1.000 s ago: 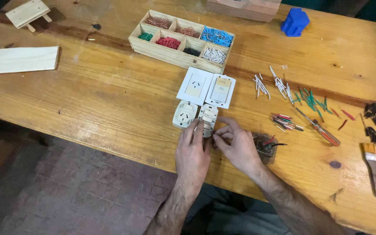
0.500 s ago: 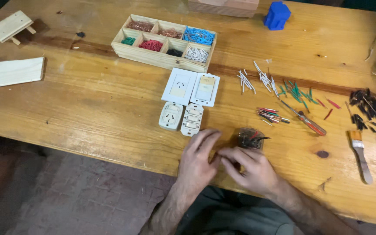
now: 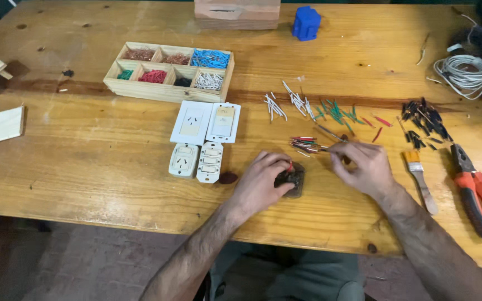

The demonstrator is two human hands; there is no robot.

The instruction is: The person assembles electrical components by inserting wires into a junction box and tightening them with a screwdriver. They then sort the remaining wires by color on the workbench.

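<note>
My left hand (image 3: 260,181) rests on the wooden table (image 3: 85,161) with its fingers curled over a small dark electrical part (image 3: 292,180). My right hand (image 3: 362,165) pinches the end of a thin wire at a bundle of short coloured wires (image 3: 305,144). Left of my hands lie a cream socket module (image 3: 183,160) and a cream switch module (image 3: 210,162). Behind them sit two white cover plates (image 3: 206,122).
A wooden compartment tray (image 3: 169,71) holds sorted wire pieces. Loose white, green and red wire bits (image 3: 322,108) lie behind my right hand. A small brush (image 3: 420,179), red-handled pliers (image 3: 478,192), dark pieces (image 3: 424,119), a white cable coil (image 3: 467,69) and a blue block (image 3: 307,23) stand about.
My right hand left the dark part and reached right to the coloured wire bundle. My left hand stayed on the dark part. The camera view shifted.
</note>
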